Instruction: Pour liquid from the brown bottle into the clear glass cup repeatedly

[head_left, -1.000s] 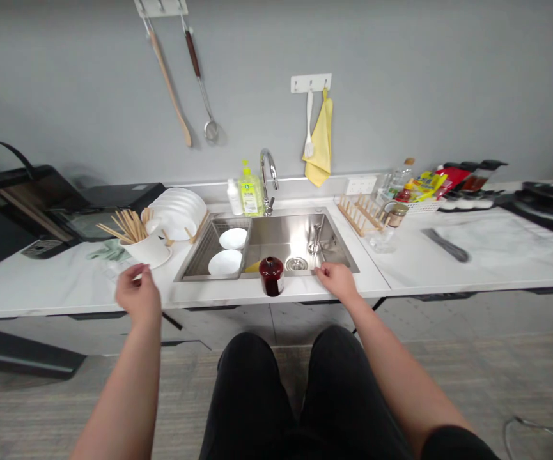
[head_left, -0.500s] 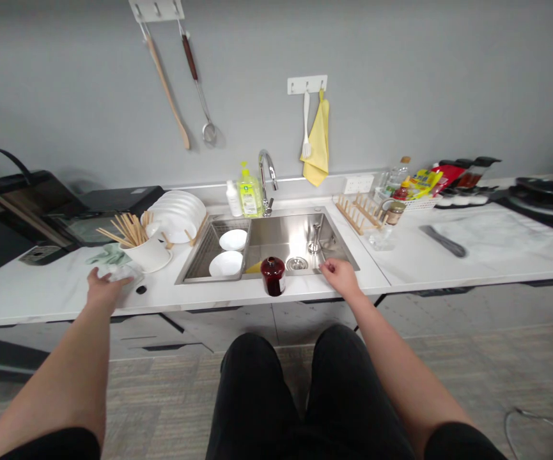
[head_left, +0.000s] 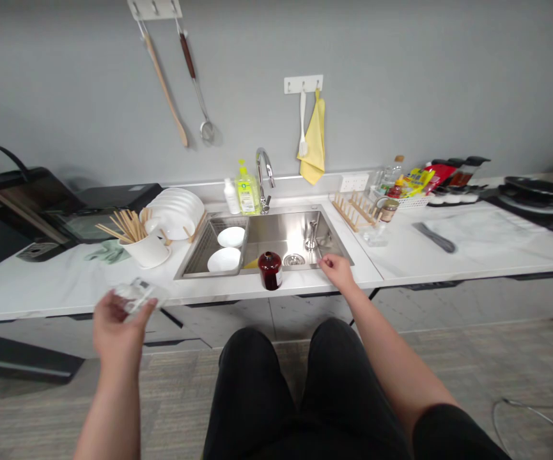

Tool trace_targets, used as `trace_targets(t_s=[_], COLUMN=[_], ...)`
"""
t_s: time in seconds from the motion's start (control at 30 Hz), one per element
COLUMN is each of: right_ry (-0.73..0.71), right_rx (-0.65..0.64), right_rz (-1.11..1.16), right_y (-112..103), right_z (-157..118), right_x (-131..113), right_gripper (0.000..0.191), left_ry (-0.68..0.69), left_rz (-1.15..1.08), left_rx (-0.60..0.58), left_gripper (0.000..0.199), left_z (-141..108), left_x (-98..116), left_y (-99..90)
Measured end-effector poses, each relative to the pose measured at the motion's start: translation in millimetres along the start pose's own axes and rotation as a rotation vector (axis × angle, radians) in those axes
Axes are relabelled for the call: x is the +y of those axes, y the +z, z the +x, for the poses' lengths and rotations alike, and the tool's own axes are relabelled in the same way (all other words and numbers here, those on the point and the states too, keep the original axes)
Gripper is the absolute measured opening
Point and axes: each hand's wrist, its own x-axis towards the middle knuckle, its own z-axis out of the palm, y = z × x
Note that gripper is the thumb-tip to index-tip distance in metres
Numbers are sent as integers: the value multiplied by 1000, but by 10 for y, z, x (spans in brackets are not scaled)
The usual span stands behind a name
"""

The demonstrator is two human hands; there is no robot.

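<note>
L hand [head_left: 119, 329] pinches clear pkt [head_left: 137, 295] btwn thumb & fingers; R hand [head_left: 339, 271] fingers curled tog. nr sink [head_left: 279, 229].

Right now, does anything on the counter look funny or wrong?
The dark red glass bottle looks a bit odd: it stands on the narrow front strip of the white marbled counter, close to the edge, seemingly without a cap. I see no spill.

A plain grey wall [head_left: 238, 76] rises behind white marbled cabinets [head_left: 233, 322] and streaky grey-brown flooring [head_left: 180, 396].
</note>
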Motion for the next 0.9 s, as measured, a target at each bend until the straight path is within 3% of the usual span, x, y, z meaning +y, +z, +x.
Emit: trace_targets(t_s=[0.07, 0.13, 0.27, 0.3, 0.37, 0.43, 0.47, 0.57, 0.63, 0.77, 0.9], right_ry=[11, 5, -67, -111, -152, -125, -92, 0, 27, 48, 35], right_rx=[11, -44, -274, -314, -358, -402, -420, -448, -436, -431, -477], right_rz=[103, 173, 236, 263, 348, 423, 459, 559, 605, 656, 575], right_y=[-29, -39, -23, -22, -37, -72, -94, -151, -162, -134, -115], right_z=[-116, -323, -910, -1057, -1311, -1498, -1566, -1686, -1728, -1787, -1804], right_x=[-93, -268, -756, -871, -1055, -1155, -1174, -1126, -1049, -944, -998], right_gripper=[43, 40, 19, 26, 67, 101, 109, 107, 101, 89, 88], left_ry=[-48, -37, 30, 52, 100, 161, 200, 304, 298, 218, 287], left_rz=[-107, -193, -264, -292, -348, -399, -425, -517, -587, -603, -578], left_rx=[-247, -416, -677, -731, -840, -956, -1006, -1085, -1109, -1126, -1157], left_gripper=[85, 84, 83, 82, 80, 76, 72, 63, 57, 38, 35], left_z=[-578, -1031, -1626, -1744, -1969, -2176, -2269, -2473, -2536, -2516, -2425], left_x=[262, 515, 967, 1073, 1278, 1458, 1532, 1661, 1672, 1632, 1656], left_y=[111, 283, 638, 707, 811, 870, 885, 900, 902, 899, 848])
